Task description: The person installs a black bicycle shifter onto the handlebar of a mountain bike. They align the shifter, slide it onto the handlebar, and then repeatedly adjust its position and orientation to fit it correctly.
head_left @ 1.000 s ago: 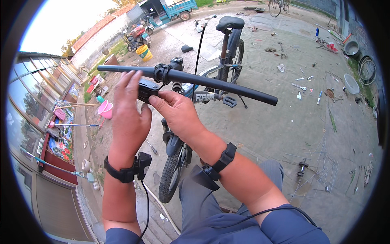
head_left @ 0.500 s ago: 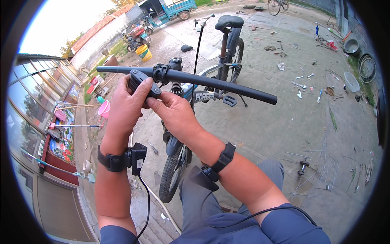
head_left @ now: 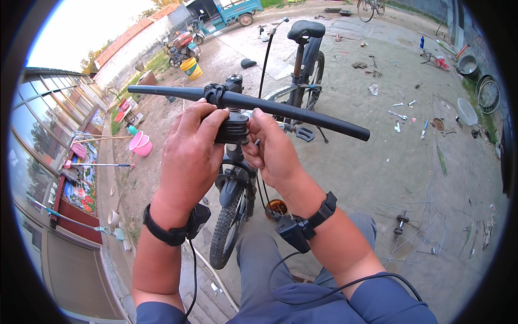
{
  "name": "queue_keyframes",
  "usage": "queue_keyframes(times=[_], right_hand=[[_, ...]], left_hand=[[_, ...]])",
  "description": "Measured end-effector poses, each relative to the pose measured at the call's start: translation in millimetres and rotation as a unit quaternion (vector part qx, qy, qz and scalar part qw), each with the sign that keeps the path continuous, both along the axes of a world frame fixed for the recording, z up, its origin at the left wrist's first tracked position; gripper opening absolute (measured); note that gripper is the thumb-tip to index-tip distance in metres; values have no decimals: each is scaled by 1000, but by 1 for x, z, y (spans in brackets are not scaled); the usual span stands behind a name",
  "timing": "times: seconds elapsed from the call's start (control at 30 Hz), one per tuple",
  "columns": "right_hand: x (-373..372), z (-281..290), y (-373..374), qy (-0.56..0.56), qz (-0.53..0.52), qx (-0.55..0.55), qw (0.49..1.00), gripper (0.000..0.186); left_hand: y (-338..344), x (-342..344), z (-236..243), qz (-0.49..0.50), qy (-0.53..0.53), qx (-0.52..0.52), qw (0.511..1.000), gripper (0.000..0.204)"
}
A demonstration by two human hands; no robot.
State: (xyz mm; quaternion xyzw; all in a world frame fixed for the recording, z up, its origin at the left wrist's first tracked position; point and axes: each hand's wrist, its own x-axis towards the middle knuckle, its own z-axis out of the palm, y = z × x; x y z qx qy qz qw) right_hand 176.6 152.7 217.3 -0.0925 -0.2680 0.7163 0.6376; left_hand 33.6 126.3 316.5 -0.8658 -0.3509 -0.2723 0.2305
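A black bicycle stands upright in front of me, its bare black handlebar (head_left: 302,112) running from upper left to right. My left hand (head_left: 191,154) wraps around the black stem block (head_left: 233,128) below the bar from the left. From the right, my right hand (head_left: 272,151) pinches the same block with its fingertips. Below my hands are the fork and the knobby front tyre (head_left: 226,232). The black saddle (head_left: 306,28) and a pedal (head_left: 305,134) show behind the bar. Both wrists carry black bands with cabled devices.
Tools and small parts (head_left: 402,110) lie scattered on the dirt yard at the right, with bowls (head_left: 467,110) and a wheel rim (head_left: 488,94). A pink bucket (head_left: 141,144) and a yellow bucket (head_left: 191,67) stand at the left. Vehicles are parked at the back. A glass-fronted building runs along the left.
My left hand has come down from the left end of the handlebar to the stem block. My right hand has stayed at the stem.
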Motion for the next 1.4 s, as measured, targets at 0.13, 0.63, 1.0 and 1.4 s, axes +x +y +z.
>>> queue_keyframes(times=[0.13,0.63,1.0,1.4], right_hand=[[0,-3,-4,-100,22,60,993,37],[-22,-17,-12,-107,-6,41,993,30],[-34,6,5,-218,-68,81,970,47],[-41,14,11,-118,52,106,986,33]], left_hand=[[0,-6,-6,0,-12,12,1000,51],[0,-9,-41,-13,-468,-390,793,42],[5,-26,-6,88,-124,-99,983,62],[20,-28,-8,46,-68,75,994,58]])
